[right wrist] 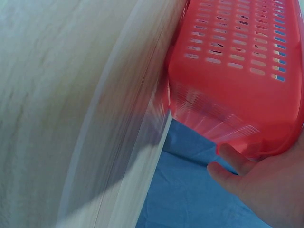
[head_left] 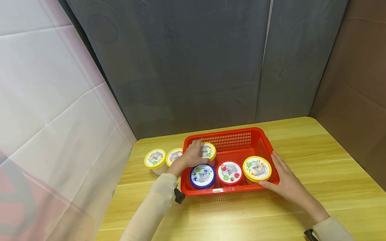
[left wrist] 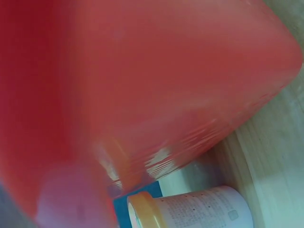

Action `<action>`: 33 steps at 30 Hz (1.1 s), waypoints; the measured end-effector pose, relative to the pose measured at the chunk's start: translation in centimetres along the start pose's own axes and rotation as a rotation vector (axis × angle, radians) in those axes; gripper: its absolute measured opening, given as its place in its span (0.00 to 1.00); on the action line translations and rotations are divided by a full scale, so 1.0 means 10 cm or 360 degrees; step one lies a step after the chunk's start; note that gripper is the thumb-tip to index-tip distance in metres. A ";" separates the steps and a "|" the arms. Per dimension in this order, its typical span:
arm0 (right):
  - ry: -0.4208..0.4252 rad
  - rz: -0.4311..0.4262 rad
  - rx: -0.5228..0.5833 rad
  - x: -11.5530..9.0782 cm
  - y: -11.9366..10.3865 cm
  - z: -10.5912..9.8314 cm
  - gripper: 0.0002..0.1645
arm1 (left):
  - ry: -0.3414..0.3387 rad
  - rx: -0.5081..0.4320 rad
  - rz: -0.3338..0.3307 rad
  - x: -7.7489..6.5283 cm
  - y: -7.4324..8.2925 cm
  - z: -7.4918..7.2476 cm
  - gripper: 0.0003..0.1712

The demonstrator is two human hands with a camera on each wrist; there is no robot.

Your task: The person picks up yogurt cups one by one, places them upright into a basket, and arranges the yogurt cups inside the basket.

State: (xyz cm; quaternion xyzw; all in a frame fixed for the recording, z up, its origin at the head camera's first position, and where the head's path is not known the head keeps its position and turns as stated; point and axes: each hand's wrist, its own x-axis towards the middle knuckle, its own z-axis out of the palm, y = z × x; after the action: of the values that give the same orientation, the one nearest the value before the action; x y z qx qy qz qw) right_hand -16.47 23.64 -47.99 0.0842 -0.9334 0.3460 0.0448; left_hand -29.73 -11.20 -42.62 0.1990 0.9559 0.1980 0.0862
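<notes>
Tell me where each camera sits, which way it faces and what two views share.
Head: on the head, facing forward and down at the red basket of lidded tubs; left hand, right hand and sleeves show.
Left wrist: on that wrist, facing the basket's side close up, a tub nearby; a pinkish blur may be the hand.
Right wrist: on that wrist, facing the basket's slotted outside and the tabletop; part of the right hand shows.
Head and right wrist share that hand and the basket.
</notes>
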 end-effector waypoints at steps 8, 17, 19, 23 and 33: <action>0.0005 0.0002 0.0004 0.01 -0.04 -0.03 0.73 | -0.0019 -0.0004 -0.0018 0.00 0.01 -0.01 0.56; -0.0001 0.0009 0.0005 0.02 -0.04 -0.04 0.73 | -0.0017 0.0045 -0.0001 0.01 0.00 0.00 0.56; 0.0002 0.0003 0.0002 0.02 -0.03 -0.03 0.73 | -0.0017 0.0038 0.0006 0.00 0.00 0.00 0.56; 0.0009 -0.0003 0.0002 0.01 -0.03 -0.02 0.73 | -0.0015 0.0043 0.0016 -0.01 0.01 0.00 0.55; 0.0003 -0.0006 0.0009 0.01 -0.01 -0.02 0.73 | 0.0006 0.0031 0.0014 -0.02 0.01 0.01 0.54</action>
State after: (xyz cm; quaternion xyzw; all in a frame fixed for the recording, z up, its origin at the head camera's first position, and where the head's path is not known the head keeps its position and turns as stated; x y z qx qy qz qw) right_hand -16.54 23.65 -47.76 0.0857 -0.9322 0.3486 0.0460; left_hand -29.51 -11.18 -42.72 0.2036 0.9571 0.1895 0.0816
